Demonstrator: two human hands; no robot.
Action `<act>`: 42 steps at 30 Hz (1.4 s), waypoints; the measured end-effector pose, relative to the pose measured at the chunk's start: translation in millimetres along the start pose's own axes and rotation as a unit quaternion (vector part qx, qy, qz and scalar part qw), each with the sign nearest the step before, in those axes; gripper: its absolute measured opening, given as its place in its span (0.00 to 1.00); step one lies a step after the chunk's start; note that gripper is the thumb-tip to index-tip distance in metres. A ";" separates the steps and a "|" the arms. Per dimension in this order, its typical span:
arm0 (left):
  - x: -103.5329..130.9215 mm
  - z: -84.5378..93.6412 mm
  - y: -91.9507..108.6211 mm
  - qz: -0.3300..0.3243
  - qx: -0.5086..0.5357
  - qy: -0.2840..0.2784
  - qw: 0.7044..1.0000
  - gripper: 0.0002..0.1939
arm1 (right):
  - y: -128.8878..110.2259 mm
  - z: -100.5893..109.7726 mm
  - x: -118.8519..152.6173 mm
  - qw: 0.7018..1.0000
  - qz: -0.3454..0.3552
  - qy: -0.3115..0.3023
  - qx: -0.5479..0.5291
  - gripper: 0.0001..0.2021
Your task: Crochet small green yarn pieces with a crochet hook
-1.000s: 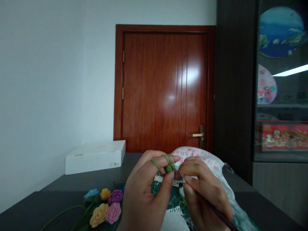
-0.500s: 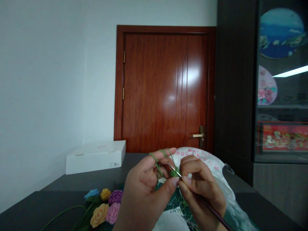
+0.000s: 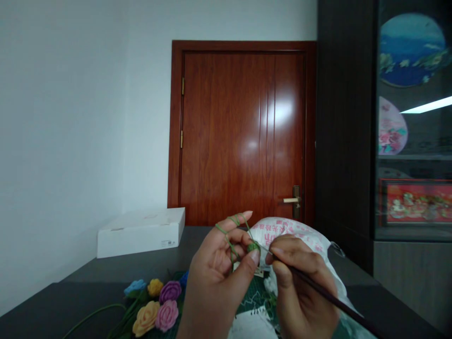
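My left hand [image 3: 222, 268] pinches a small green crochet piece [image 3: 253, 246] between thumb and fingers. Green yarn [image 3: 221, 229] winds round its raised index finger and runs down from the fingertip to the piece. My right hand [image 3: 305, 278] grips a crochet hook [image 3: 321, 293] with a dark handle, its thin metal shaft pointing left. The hook's tip reaches the edge of the green piece; whether it sits inside a stitch I cannot tell.
Crocheted flowers [image 3: 167, 315] lie at the front left. Behind them is a white box [image 3: 137, 239]. A white plastic bag with pink print [image 3: 282, 227] stands behind my hands. Below them are a green patterned mat [image 3: 252, 301] and white paper [image 3: 251, 326] on the dark table [image 3: 81, 289].
My right hand has moved right and slightly down, drawing the hook back from the green piece. The left index finger has shifted a little left and up, with the yarn still round it.
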State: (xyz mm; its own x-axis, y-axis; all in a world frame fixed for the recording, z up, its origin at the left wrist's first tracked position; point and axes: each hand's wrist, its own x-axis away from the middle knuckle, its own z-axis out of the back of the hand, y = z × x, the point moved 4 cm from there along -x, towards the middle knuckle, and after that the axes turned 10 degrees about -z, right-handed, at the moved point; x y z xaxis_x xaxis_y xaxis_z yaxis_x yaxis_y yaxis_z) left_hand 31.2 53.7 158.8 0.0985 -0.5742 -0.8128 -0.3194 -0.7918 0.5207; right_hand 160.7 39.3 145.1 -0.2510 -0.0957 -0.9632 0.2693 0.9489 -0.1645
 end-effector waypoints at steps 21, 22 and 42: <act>-12.1 9.6 -4.7 0.145 0.134 -0.091 0.976 0.16 | 31.3 -21.3 2.0 0.735 -0.479 -0.129 -0.463 0.12; -12.6 9.1 -4.4 0.148 0.133 -0.094 0.975 0.16 | 30.8 -24.3 3.5 0.727 -0.480 -0.138 -0.472 0.12; 7.5 -9.2 -13.7 0.294 0.312 -0.033 0.903 0.21 | 18.2 0.0 -0.7 0.971 -0.134 0.011 -0.198 0.03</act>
State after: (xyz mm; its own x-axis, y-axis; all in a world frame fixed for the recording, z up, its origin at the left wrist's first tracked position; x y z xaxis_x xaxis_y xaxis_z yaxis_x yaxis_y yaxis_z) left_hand 45.0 58.4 148.0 -0.3099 -0.8274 -0.4685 -0.7696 -0.0710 0.6345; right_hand 165.8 56.6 142.8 -0.2831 -0.3524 -0.8920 -0.1859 0.9326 -0.3094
